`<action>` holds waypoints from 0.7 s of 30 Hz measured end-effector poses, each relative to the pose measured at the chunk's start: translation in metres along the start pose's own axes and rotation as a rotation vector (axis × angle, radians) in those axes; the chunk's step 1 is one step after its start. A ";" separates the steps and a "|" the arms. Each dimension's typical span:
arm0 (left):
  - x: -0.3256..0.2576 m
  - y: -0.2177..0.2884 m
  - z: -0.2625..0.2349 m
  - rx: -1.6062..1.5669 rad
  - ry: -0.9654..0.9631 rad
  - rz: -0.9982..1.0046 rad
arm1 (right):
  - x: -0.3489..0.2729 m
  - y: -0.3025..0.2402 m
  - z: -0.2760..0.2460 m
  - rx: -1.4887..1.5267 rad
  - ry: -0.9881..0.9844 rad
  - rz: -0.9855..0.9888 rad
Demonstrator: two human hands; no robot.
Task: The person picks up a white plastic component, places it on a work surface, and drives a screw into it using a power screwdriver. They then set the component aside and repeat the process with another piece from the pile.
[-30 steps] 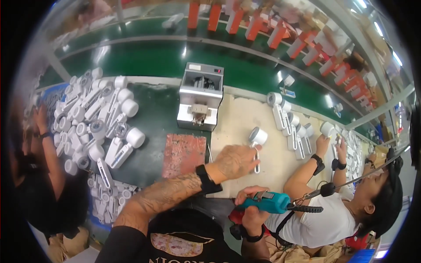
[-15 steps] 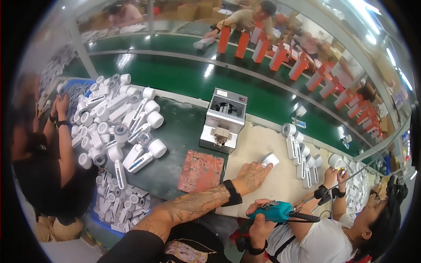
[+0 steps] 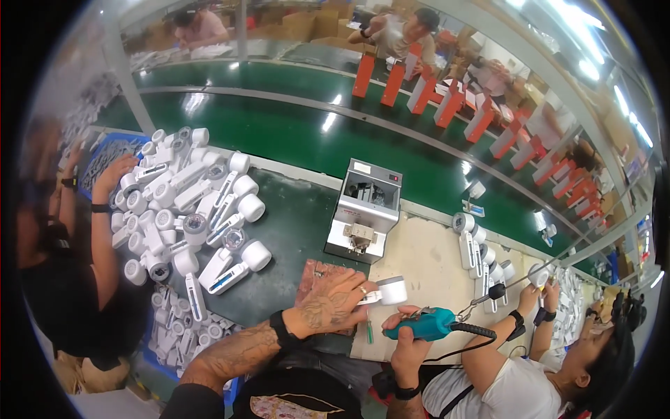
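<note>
My left hand (image 3: 331, 304) is closed on the slim handle of a white handheld device with a thick round head (image 3: 392, 290), above a worn red pad (image 3: 315, 274). The palm hides most of the handle. My right hand (image 3: 407, 353) grips a teal electric screwdriver (image 3: 431, 323) lying sideways, its front pointing left just below the device's head. A black cord trails from its rear, and it hangs from a cable. Near the screwdriver's front is a small thin green piece (image 3: 370, 329). Beyond my hands stands a grey screw feeder (image 3: 363, 213) with an open top.
A big heap of similar white devices (image 3: 188, 192) lies at left, with more in a blue bin (image 3: 150, 349). Several stand in a row (image 3: 478, 255) at right. A green conveyor (image 3: 279, 129) runs behind, carrying orange-and-white boxes (image 3: 450, 103). Co-workers sit close on both sides.
My left hand has moved left with the white device, from the beige board to the red pad. The screwdriver in my right hand has shifted slightly left and tipped. The left co-worker's arm has reached farther.
</note>
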State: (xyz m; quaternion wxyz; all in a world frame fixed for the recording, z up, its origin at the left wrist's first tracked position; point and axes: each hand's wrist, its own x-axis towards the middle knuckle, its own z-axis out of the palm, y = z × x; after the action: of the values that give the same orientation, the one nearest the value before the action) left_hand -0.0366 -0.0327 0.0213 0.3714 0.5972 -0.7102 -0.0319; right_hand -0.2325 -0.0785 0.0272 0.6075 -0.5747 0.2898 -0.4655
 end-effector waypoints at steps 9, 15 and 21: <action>-0.025 -0.019 -0.003 0.043 0.004 0.047 | 0.013 -0.028 0.033 0.169 -0.026 -0.054; -0.027 -0.023 -0.006 -0.060 -0.041 0.075 | 0.045 -0.045 0.051 0.068 -0.061 -0.228; -0.024 -0.027 -0.004 -0.066 -0.026 -0.009 | 0.042 -0.032 0.067 0.021 -0.040 -0.284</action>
State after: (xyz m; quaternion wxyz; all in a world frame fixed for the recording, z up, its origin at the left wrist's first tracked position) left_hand -0.0114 -0.0177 -0.0010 0.3815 0.5872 -0.7109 -0.0647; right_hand -0.1633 -0.0848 0.0776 0.5473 -0.6127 0.1883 -0.5382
